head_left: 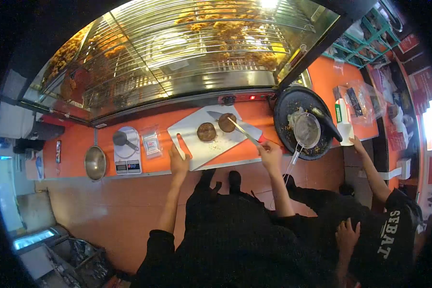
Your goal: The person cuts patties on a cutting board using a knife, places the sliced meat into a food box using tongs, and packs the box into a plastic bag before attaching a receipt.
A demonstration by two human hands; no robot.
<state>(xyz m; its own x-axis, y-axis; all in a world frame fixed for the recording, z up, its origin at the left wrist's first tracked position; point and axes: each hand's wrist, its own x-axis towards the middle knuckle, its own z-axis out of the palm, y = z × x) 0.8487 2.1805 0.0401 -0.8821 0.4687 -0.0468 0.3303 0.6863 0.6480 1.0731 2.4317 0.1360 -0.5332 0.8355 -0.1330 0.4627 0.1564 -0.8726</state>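
Note:
Two round brown patties lie on a white cutting board [197, 153]: the left patty [206, 132] is flat on it, with crumbs just below. My left hand [179, 165] grips the board's near left corner, by the handle slot. In my right hand [270, 156] is a slim metal utensil [248, 136] with a bit of red near my fingers. Its pale, narrow end reaches over the right patty [225, 123]. A pointed knife blade [215, 114] shows just left of that patty, which hides part of it. Whether blade and utensil are one piece is unclear.
A glass display case [177, 53] of fried food borders the counter behind. Right stands a black round pan [285, 127] with a strainer [307, 130]; left are a scale [128, 165] and metal bowl [95, 163]. A co-worker's hand [357, 145] touches a white-green carton [343, 126].

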